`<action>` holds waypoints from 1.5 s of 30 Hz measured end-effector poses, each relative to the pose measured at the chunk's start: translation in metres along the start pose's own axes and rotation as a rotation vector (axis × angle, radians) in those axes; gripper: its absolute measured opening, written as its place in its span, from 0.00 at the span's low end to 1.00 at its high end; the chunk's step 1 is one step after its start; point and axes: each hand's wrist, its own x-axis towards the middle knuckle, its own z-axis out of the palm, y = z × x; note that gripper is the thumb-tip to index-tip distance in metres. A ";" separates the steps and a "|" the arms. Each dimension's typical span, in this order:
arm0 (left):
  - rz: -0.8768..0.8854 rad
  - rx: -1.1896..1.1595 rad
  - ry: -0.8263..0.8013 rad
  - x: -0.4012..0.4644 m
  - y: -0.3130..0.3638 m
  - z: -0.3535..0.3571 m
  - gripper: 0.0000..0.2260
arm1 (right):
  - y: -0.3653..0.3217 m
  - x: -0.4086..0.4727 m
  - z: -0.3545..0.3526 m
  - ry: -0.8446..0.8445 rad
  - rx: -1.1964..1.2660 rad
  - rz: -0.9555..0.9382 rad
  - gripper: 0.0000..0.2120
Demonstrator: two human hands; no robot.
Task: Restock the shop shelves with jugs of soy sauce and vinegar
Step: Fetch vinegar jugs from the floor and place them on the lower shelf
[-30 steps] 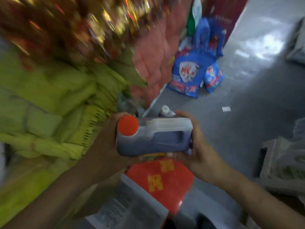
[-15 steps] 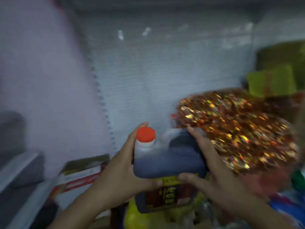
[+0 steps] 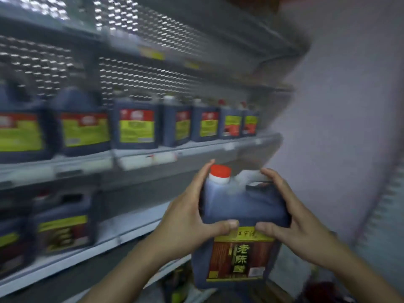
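A dark vinegar jug (image 3: 242, 228) with a red cap (image 3: 220, 171) is held upright in the air between both hands, in front of the right end of the shop shelving. The left hand (image 3: 188, 224) is curled round the jug's left side, its thumb pressed across the front just above the label and its fingers raised beside the cap. The right hand (image 3: 290, 219) grips the right side, its fingers hooked over the moulded handle at the top and its thumb laid on the front, near the left thumb. The jug's brown and yellow label (image 3: 238, 256) faces the camera. Behind it, a middle shelf (image 3: 153, 158) carries a row of dark jugs (image 3: 135, 124) with red and yellow labels, and a lower shelf (image 3: 122, 232) carries further jugs (image 3: 63, 224) at the left. Blur prevents their labels from being read.
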 end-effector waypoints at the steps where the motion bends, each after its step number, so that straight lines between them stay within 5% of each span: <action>1: -0.030 0.020 0.020 -0.007 -0.024 -0.021 0.51 | 0.006 0.020 0.030 -0.043 0.043 -0.007 0.45; 9: -0.266 0.121 0.121 -0.030 -0.185 -0.133 0.48 | 0.051 0.150 0.221 -0.268 0.262 0.033 0.44; 19: -0.443 0.053 0.166 0.015 -0.311 -0.138 0.46 | 0.149 0.248 0.297 -0.407 0.315 0.103 0.44; 30: -0.578 0.235 0.516 0.034 -0.352 -0.120 0.31 | 0.215 0.331 0.358 -0.575 0.401 -0.045 0.44; 40: -0.586 0.441 0.693 0.017 -0.348 -0.104 0.33 | 0.213 0.346 0.384 -0.752 0.486 -0.260 0.41; 45: -0.623 0.500 0.754 0.022 -0.353 -0.100 0.30 | 0.205 0.349 0.383 -0.691 0.472 -0.298 0.38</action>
